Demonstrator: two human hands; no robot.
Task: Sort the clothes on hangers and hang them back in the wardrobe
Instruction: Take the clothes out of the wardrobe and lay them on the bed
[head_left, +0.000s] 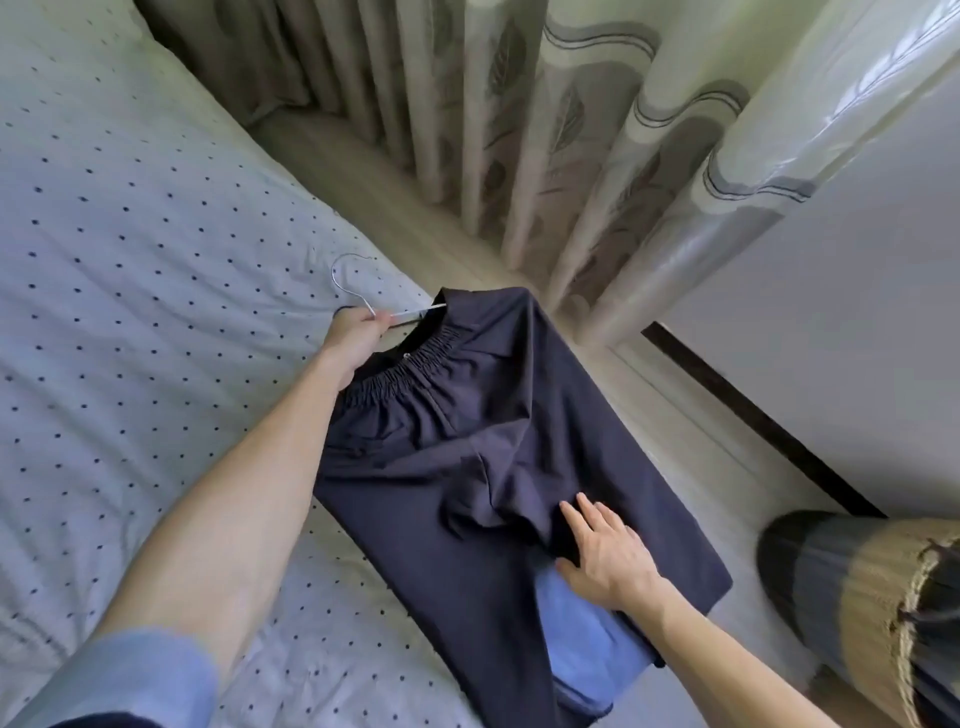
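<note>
Pinching the wire hanger (413, 314) just below its hook, your left hand (356, 332) has its fingers curled round the metal. Your right hand (608, 556) lies flat, fingers straight and slightly spread, on the navy trousers (467, 415) (waistband at the hanger end). They lie across the edge of the dotted bedcover (156, 234), over a blue garment (582, 639).
</note>
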